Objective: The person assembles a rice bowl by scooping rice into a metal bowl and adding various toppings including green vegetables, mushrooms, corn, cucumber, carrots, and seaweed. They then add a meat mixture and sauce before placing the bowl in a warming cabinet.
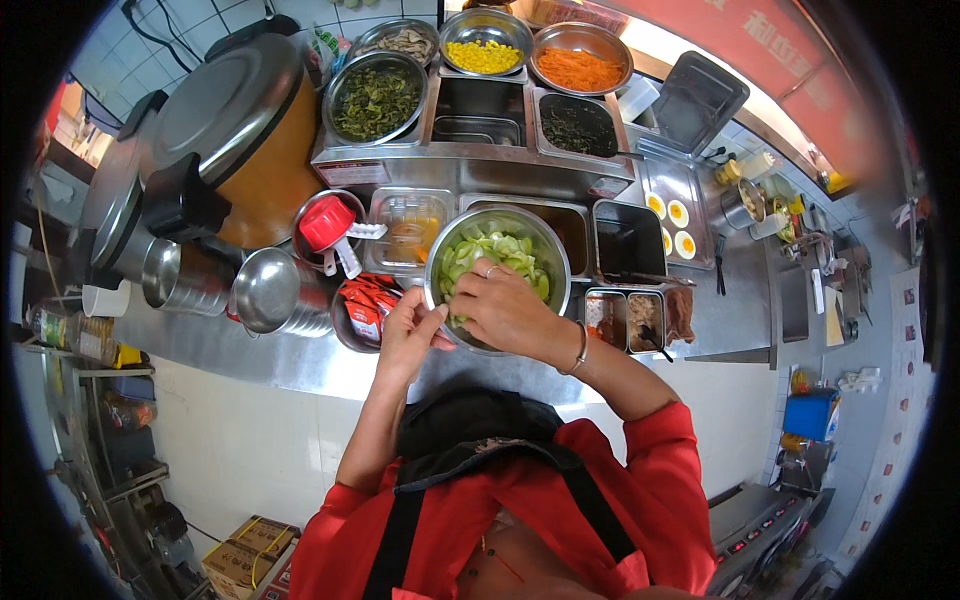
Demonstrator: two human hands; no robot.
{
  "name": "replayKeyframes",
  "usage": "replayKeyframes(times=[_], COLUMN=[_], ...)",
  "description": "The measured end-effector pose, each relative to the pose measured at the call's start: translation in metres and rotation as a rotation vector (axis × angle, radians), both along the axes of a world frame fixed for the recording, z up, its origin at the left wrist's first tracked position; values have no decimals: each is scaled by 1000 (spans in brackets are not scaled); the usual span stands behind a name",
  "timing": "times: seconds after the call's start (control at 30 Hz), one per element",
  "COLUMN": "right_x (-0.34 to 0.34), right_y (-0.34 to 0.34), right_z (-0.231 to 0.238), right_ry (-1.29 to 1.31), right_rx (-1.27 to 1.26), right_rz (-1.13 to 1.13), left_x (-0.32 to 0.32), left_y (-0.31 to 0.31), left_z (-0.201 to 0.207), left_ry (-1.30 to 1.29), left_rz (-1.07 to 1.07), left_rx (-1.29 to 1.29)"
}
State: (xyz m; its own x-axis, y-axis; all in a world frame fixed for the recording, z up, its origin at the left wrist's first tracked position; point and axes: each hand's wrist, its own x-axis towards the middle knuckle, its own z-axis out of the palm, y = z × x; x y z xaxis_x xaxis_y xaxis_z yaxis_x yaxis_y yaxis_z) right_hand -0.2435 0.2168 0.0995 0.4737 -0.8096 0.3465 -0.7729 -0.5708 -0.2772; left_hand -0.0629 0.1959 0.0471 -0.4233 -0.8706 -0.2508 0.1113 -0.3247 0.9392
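A round metal bowl [556,254] full of pale green vegetable slices [500,248] stands at the counter's front, before me. At its near left rim, my left hand [408,335] is closed, thumb and fingers pinching the edge. My right hand [508,312], with a ring and a bracelet, reaches over the near rim into the bowl. Its fingers are bent down and closed among the slices; their tips are partly hidden. Just left of my left hand, red packets [368,303] fill a small bowl.
Behind the bowl, a raised rack [470,150] carries pans of greens [375,103], corn [483,57] and orange shreds [580,70]. Large lidded pots [225,120] crowd the left. Halved eggs [684,244] lie on a tray at right, beyond small food tins [645,320]. A red scoop [326,222] rests back left.
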Motion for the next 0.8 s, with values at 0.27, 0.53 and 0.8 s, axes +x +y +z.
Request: replayKeyframes(times=[0.27,0.53,0.8], right_x=[-42,-131,-172], right_y=[-11,-62,-154], right_z=[25,12,-7], right_ry=[-118,-458,-986], right_rx=[115,234,500], right_rz=[103,-421,-544], left_x=[-2,-19,-83], left_y=[-19,-86,-189], left_z=[5,28,37], left_ry=[19,48,172], left_rz=[89,138,159], left_rx=[37,4,-60])
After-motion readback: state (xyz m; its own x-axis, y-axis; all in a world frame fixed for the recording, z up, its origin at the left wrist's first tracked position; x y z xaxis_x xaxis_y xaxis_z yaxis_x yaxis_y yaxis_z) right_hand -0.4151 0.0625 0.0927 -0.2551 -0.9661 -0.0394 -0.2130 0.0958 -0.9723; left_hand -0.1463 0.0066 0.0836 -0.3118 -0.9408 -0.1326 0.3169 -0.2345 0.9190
